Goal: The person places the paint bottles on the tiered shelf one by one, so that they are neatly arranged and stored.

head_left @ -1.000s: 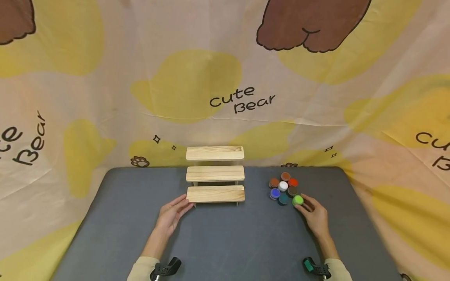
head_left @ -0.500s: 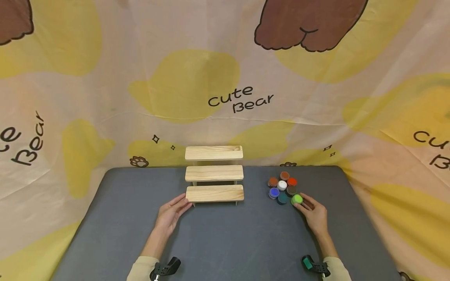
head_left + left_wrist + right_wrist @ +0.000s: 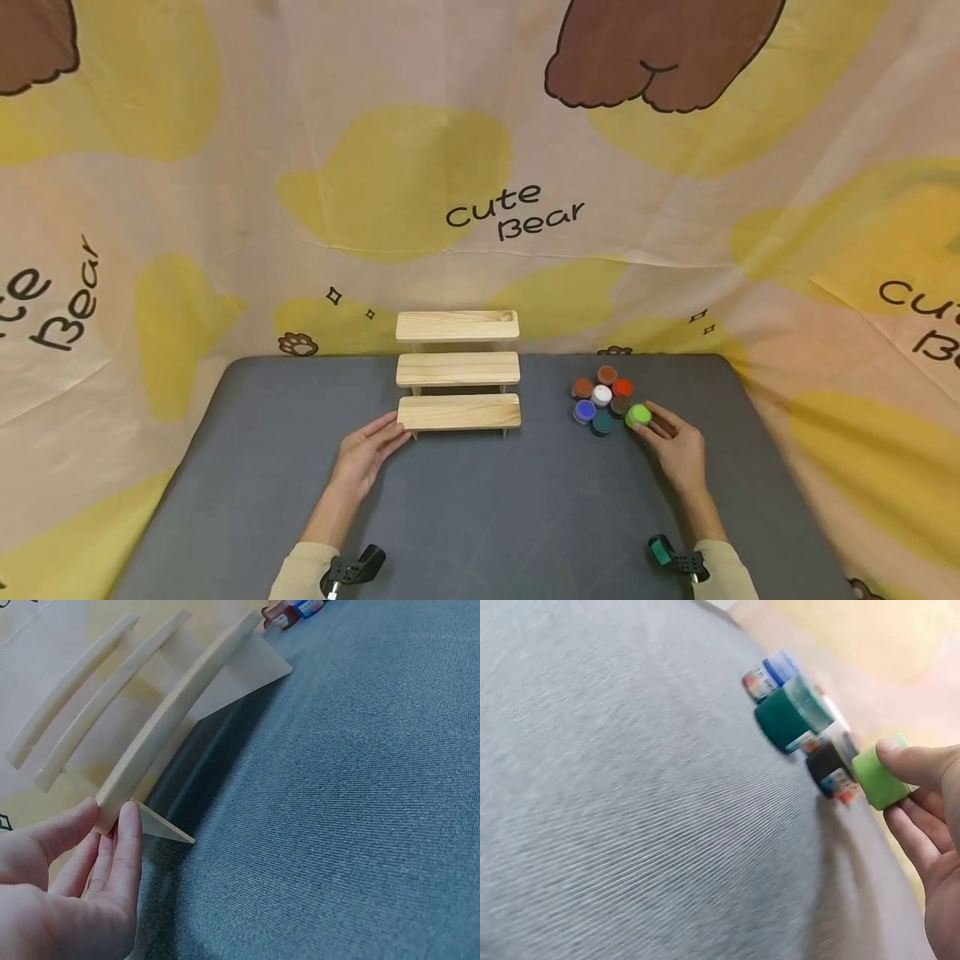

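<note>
The right hand (image 3: 678, 450) pinches a lime-green cylindrical, plastic-looking pot (image 3: 637, 415) (likely light and rigid; hold its sides). The left hand (image 3: 362, 458) pinches a pale wooden three-tier stand (image 3: 457, 369).

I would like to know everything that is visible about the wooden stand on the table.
The stand has three narrow boards, arranged like steps rising toward the back. They look like pale wood with visible grain and rounded corners. Thin supports show beneath them. It stands upright near the far edge of the grey table, before a patterned cloth. The left hand holds the left end of the lowest board.
</note>
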Available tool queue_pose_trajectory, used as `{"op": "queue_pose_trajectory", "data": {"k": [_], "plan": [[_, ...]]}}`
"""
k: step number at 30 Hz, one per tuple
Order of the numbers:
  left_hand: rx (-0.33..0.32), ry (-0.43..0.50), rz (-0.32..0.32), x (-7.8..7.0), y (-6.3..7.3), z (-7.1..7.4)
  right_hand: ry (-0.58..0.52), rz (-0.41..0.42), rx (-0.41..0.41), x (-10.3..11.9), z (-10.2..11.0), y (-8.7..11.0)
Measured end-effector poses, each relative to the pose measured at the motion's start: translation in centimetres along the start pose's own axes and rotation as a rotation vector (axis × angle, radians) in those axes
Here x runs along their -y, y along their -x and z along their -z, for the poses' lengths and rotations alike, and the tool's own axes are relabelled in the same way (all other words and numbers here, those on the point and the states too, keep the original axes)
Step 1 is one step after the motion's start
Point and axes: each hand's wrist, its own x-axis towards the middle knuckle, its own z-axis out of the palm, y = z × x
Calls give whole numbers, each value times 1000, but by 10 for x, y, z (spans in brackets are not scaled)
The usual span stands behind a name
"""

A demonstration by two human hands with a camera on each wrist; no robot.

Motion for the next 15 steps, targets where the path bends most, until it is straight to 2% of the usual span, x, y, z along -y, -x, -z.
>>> {"op": "queue_pose_trajectory", "data": {"k": [5, 8, 11, 15], "plan": [[2, 7, 4, 0, -2, 1, -6, 35, 22, 30, 4, -1], [3, 8, 6, 1, -2, 1, 27, 46, 32, 47, 5, 1], [-1, 13, 6, 1, -2, 2, 47, 54, 43, 52, 5, -1], [6, 9, -4, 2, -2, 2, 40, 65, 49, 42, 1, -8]]}}
